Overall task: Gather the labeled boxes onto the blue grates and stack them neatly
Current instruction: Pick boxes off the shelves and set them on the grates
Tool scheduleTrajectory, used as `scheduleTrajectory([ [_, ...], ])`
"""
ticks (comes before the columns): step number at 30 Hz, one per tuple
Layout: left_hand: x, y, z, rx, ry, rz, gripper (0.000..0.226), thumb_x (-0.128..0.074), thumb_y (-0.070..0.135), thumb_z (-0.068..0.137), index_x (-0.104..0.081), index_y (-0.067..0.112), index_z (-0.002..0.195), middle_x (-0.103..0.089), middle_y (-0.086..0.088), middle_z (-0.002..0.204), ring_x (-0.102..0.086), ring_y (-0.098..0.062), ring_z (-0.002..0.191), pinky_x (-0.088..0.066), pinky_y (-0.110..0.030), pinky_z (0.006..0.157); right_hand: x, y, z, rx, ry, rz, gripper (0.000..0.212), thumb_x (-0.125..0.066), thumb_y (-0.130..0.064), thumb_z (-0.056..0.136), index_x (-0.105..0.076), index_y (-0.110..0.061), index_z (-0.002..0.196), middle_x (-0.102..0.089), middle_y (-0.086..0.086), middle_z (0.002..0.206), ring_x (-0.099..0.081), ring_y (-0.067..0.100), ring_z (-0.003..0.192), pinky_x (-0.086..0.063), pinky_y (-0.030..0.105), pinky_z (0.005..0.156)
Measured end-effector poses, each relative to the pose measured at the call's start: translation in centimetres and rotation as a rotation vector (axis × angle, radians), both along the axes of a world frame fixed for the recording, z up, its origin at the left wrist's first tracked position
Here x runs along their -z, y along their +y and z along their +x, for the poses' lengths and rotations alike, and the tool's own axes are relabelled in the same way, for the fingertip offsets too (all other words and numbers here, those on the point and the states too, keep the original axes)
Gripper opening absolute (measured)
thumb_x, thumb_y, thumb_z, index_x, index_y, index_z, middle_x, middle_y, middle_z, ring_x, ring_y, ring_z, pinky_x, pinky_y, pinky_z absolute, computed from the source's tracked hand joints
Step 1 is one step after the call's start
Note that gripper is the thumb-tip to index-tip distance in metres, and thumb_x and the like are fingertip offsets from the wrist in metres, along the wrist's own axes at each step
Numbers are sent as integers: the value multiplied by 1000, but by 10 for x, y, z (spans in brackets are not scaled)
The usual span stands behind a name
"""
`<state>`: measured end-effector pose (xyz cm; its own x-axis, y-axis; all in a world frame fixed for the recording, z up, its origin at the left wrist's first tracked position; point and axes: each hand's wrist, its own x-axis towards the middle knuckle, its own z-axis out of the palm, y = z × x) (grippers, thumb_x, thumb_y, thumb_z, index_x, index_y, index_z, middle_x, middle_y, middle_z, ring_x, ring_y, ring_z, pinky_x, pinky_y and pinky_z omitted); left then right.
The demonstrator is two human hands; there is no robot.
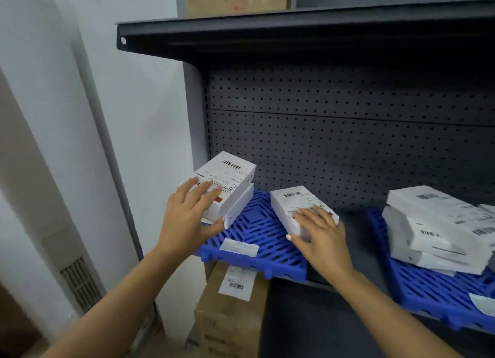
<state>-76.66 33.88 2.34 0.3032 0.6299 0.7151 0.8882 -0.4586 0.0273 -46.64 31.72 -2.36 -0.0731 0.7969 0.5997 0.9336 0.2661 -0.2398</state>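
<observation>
Two labeled white boxes (pixel 227 186) sit stacked at the left end of the left blue grate (pixel 257 240), the left hand (pixel 191 213) gripping the top one, fingers on its label, thumb under its near edge; right of them, the right hand (pixel 320 233) holds a single box (pixel 297 207); further right, an untidy box pile (pixel 439 229) covers a second grate (pixel 428 290); a loose label (pixel 239 246) lies on the left grate's front edge, a cardboard carton (pixel 227 312) beneath it.

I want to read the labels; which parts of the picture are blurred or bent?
Head view: the stack of white boxes at right is motion-smeared; the box under the left hand shows sharper barcodes but unreadable text; wide-angle bends the shelf edge.
</observation>
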Motion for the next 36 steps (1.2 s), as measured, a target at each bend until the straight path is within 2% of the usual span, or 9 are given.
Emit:
scheduleTrajectory([
  [4, 4, 38, -9, 53, -8, -52, 65, -63, 50, 71, -57, 19, 128, -53, -4, 136, -39, -29, 128, -40, -49, 98, 9, 21, -19, 60, 41, -34, 52, -64, -51, 83, -57, -27, 129, -53, -7, 136, -39, 19, 132, -33, 54, 101],
  [12, 19, 88, -13, 124, -28, -162, 65, -64, 49, 69, -56, 21, 127, -55, -2, 133, -40, -27, 126, -44, -48, 94, 12, 48, -33, 122, 103, -109, 49, -73, -47, 75, -64, -28, 120, -59, -7, 128, -45, 17, 124, -45, 50, 93],
  [19, 30, 101, -7, 132, 7, -210, 64, -55, 56, 76, -52, 18, 127, -55, -4, 131, -45, -32, 122, -52, -49, 86, 8, 55, -33, 138, 86, -145, 54, -62, -57, 76, -61, -30, 122, -55, -10, 131, -41, 13, 125, -43, 46, 96],
  [22, 32, 102, -7, 131, 21, -206, 62, -66, 50, 78, -50, 18, 129, -53, -4, 133, -43, -32, 124, -52, -49, 85, 10, 53, -34, 147, 57, -156, 55, -54, -61, 79, -57, -31, 124, -53, -11, 133, -39, 13, 125, -42, 47, 96],
  [25, 29, 99, -7, 93, 68, -201, 65, -69, 50, 76, -48, 21, 130, -52, -3, 134, -44, -31, 125, -48, -52, 89, 9, 51, -36, 150, 47, -188, 50, -57, -56, 83, -54, -32, 127, -48, -12, 136, -34, 12, 128, -37, 48, 100],
  [28, 20, 94, -6, 40, 189, -154, 74, -71, 52, 72, -46, 20, 134, -53, -7, 134, -47, -32, 124, -36, -65, 96, -6, 49, -36, 122, 70, -265, 46, -59, -50, 86, -52, -33, 128, -44, -12, 139, -29, 11, 129, -30, 48, 106],
  [31, 1, 80, 2, 62, 278, -72, 80, -55, 58, 81, -31, 16, 145, -49, -12, 139, -45, -33, 128, -33, -66, 100, -26, 38, -33, 116, 37, -287, 50, -55, -52, 88, -45, -37, 135, -33, -11, 148, -23, 13, 135, -19, 50, 111],
  [33, -19, 62, 16, 121, 251, -48, 77, -39, 59, 84, -27, 17, 147, -48, -11, 140, -43, -32, 129, -34, -62, 102, -41, 24, -27, 90, 57, -226, 56, -56, -48, 89, -39, -34, 141, -29, -7, 151, -21, 14, 137, -18, 40, 113],
  [36, -46, 33, 48, 239, 224, 0, 73, -40, 55, 85, -31, 16, 145, -47, -9, 140, -42, -28, 129, -38, -54, 102, -63, -12, -11, 46, 102, -132, 56, -57, -45, 90, -39, -30, 142, -28, -6, 152, -17, 13, 140, -16, 26, 112],
])
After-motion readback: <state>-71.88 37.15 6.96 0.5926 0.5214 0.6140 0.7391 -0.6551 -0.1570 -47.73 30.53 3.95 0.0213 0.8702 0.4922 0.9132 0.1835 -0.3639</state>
